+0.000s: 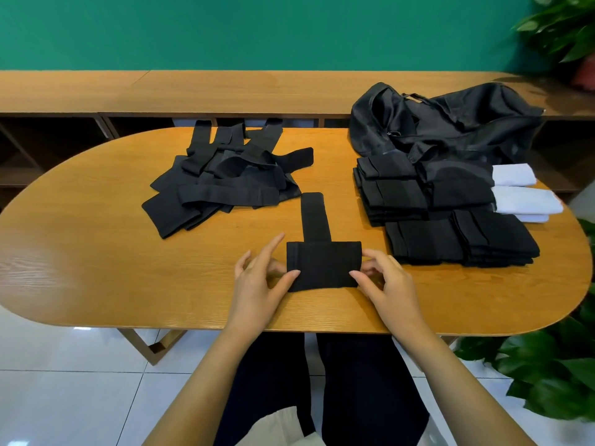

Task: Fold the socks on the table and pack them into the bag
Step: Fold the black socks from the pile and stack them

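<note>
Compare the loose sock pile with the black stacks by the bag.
The loose pile is unfolded, socks lying long and crisscrossed; the black stacks are folded into short rectangles. The loose pile sprawls flat; the black stacks are layered and squared up. Both are black, on the table.

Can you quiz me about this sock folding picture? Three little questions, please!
1. True or false: the folded stacks lie right of the loose pile.
2. What do the left hand and right hand pinch? A a towel; B a black sock; C a shoe.
3. Fill in: the white socks lie at the table's ____ end.
Key: 1 true; 2 B; 3 right.
</note>
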